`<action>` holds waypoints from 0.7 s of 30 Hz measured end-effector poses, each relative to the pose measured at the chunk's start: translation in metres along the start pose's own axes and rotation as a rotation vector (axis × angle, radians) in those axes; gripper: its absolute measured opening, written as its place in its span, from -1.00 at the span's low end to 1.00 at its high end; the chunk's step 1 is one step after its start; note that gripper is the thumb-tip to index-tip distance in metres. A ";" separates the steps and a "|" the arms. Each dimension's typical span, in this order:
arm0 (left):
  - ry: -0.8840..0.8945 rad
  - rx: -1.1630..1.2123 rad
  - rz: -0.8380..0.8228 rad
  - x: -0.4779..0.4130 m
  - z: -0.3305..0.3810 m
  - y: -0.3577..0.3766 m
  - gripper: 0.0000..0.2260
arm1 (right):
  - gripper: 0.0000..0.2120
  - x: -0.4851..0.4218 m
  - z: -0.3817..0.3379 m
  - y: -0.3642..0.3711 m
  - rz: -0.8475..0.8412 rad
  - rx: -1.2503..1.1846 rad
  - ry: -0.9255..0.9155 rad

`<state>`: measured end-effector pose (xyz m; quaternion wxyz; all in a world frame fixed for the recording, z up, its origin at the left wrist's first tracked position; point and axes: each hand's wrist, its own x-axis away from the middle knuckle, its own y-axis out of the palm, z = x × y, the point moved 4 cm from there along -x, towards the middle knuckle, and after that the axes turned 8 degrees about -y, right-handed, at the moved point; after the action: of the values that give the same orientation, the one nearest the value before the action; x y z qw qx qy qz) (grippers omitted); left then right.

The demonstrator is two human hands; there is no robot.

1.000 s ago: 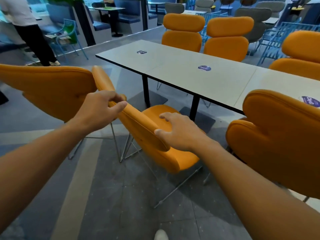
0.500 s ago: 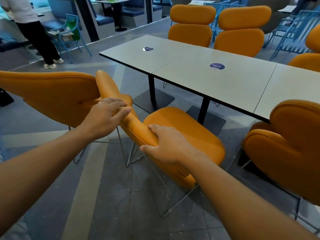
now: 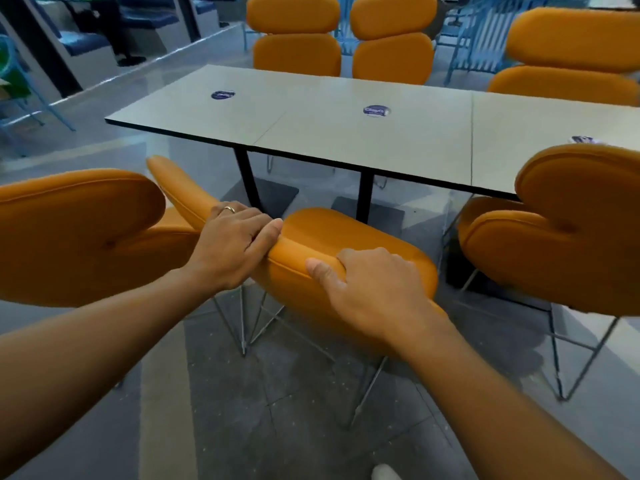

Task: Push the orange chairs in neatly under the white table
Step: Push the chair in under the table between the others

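An orange padded chair (image 3: 349,233) on thin wire legs stands in front of me, facing the long white table (image 3: 332,129). My left hand (image 3: 235,242) grips the top edge of its backrest near the left. My right hand (image 3: 370,289) grips the same backrest edge further right, thumb on the near side. The seat sits just short of the table's near edge, close to the black table legs (image 3: 247,180).
Another orange chair (image 3: 79,233) stands close on the left, and one (image 3: 568,230) on the right by the table's near side. Three orange chairs (image 3: 298,39) line the far side. Blue metal chairs (image 3: 481,39) and dark booths stand beyond. My shoe tip (image 3: 384,474) shows below.
The chair has swung round from an angle and now faces the table squarely. Both hands have shifted along the backrest's top edge, and I have moved closer to the table.
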<state>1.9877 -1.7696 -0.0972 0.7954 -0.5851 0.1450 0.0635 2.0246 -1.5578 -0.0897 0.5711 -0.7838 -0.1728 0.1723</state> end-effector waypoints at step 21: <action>0.093 0.037 0.334 -0.050 0.029 0.035 -0.59 | -0.42 -0.024 0.048 -0.003 0.494 0.305 0.233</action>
<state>1.9354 -1.7276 -0.1055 0.7768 -0.5404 0.2781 0.1648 1.9806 -1.5284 -0.0985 0.6389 -0.7218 0.1172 0.2389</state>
